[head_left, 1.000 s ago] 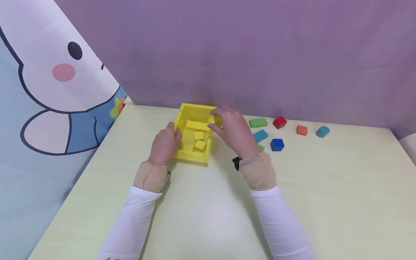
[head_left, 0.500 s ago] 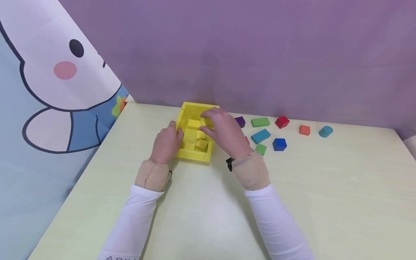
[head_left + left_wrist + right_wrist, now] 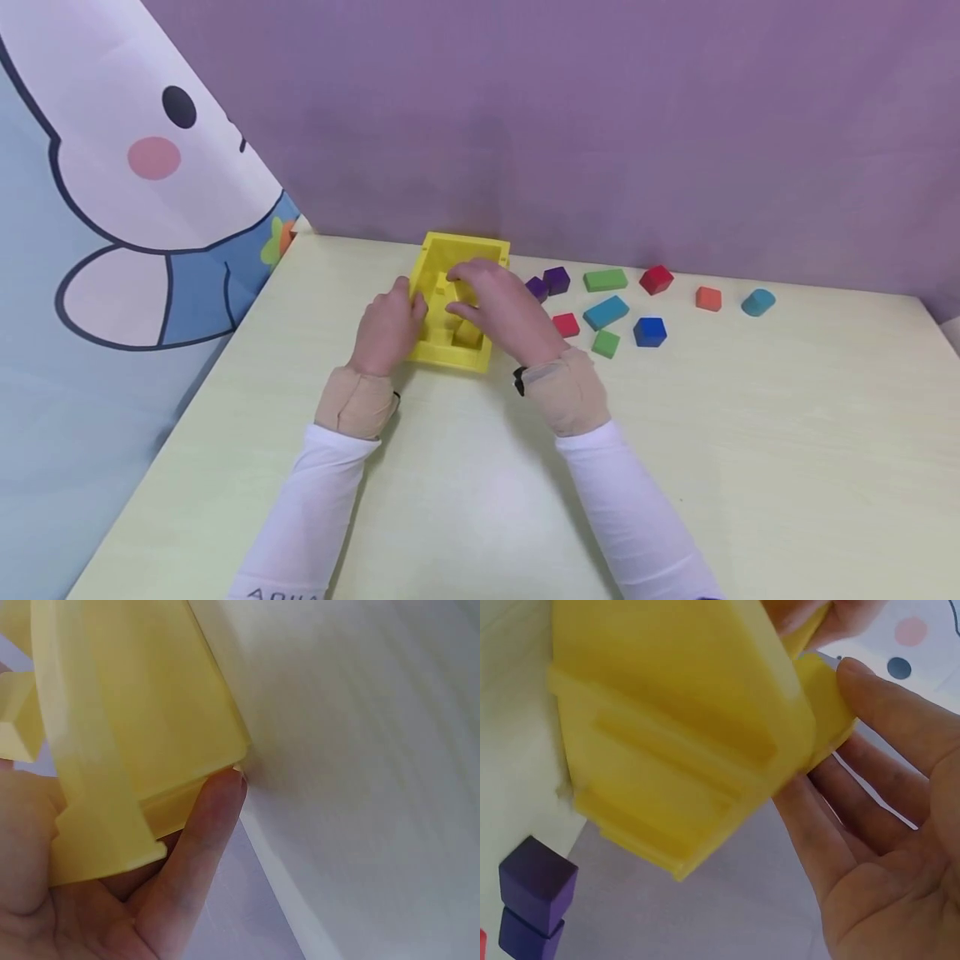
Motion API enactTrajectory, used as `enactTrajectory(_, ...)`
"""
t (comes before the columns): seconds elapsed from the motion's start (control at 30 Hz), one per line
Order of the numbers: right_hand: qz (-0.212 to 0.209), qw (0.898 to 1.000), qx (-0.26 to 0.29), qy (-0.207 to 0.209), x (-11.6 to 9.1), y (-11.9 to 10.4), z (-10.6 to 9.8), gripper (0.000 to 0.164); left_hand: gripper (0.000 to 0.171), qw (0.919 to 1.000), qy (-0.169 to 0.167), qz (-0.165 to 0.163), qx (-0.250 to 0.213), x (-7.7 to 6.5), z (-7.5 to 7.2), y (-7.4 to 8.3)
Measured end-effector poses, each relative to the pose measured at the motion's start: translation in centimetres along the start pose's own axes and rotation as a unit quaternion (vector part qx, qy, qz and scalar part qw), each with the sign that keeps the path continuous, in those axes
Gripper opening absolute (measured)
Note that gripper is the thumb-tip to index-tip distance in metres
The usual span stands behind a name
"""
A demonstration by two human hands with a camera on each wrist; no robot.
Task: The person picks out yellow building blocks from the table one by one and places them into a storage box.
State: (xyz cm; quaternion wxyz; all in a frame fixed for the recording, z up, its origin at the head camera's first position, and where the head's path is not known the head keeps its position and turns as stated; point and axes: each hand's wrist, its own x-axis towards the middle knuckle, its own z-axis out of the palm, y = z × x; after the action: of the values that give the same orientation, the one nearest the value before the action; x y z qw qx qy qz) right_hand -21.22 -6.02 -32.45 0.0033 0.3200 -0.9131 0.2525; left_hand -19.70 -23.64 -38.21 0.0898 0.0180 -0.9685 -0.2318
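Note:
A yellow open-topped box point(image 3: 450, 360) stands at the back of the table, with yellow blocks point(image 3: 468, 334) inside. My left hand point(image 3: 385, 329) grips its left wall; in the left wrist view a finger point(image 3: 206, 840) lies along the outside near the bottom edge. Over the box's right side, my right hand point(image 3: 502, 308) pinches a yellow block point(image 3: 829, 705) between thumb and fingers, best seen in the right wrist view. Part of the box floor is hidden behind this hand.
Right of the box lie two purple blocks point(image 3: 557, 281), a red block point(image 3: 566, 325), green blocks point(image 3: 605, 280), a light blue block point(image 3: 606, 312), a dark blue cube point(image 3: 650, 332), a red cube point(image 3: 656, 280), an orange block point(image 3: 708, 298) and a blue cylinder point(image 3: 758, 302). A purple curtain point(image 3: 570, 125) hangs behind.
My right hand has moved left with the yellow block, from the box's right rim to over its inside. Purple and red blocks it covered now show. My left hand keeps its grip.

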Motion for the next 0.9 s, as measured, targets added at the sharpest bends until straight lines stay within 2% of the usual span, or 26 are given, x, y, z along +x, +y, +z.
enactTrajectory(0.33,-0.032,0.999,-0.035,-0.010,0.9,-0.2,1.5,0.039,0.026,1.0000,0.000,0.008,-0.001,0.0,-0.1,0.0)
enactTrajectory(0.6,-0.040,0.997,-0.063,-0.025,1.3,-0.2,2.7,0.032,0.026,0.9998,-0.015,-0.006,-0.007,0.0,-0.1,0.0)
enactTrajectory(0.9,-0.055,0.996,-0.068,-0.031,1.6,0.1,3.4,0.031,0.024,1.0000,-0.008,-0.005,0.002,0.0,-0.1,0.1)
